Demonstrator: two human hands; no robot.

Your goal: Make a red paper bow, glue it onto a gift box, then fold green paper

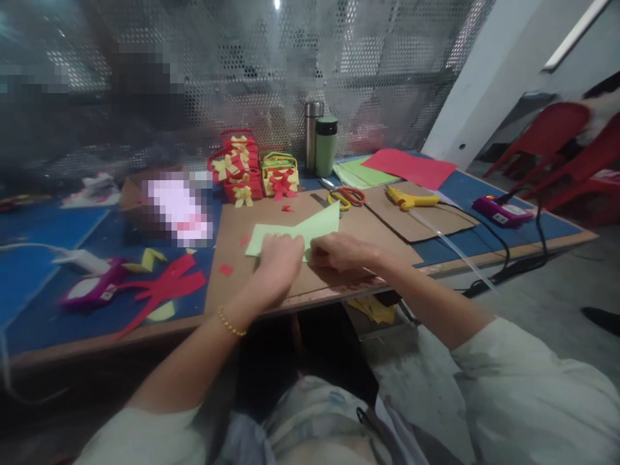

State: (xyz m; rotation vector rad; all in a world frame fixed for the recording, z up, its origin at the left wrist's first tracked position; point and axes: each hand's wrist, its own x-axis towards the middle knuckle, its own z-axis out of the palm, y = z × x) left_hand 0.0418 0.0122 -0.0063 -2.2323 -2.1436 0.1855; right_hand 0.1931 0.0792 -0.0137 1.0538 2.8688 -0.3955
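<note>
A folded sheet of light green paper [320, 223] lies on the brown cardboard near the table's front edge, its right part rising to a point. My left hand [282, 258] is closed on the paper's lower edge, knuckles up. Just right of it, my right hand [339, 250] grips the same edge with curled fingers; the fingertips of both hands are partly hidden. Beyond the hands lie scissors with yellow handles [338, 197] and another pair with red handles [352, 196]. Small red paper scraps [226, 269] are left of my left hand.
Red paper baskets with yellow bows [237, 169] and a yellow one [279, 173] stand at the back, beside a green flask [326, 147]. A yellow glue gun [411, 198] rests on the right, its cable running to a purple box [502, 212]. Red paper strips [169, 287] lie left.
</note>
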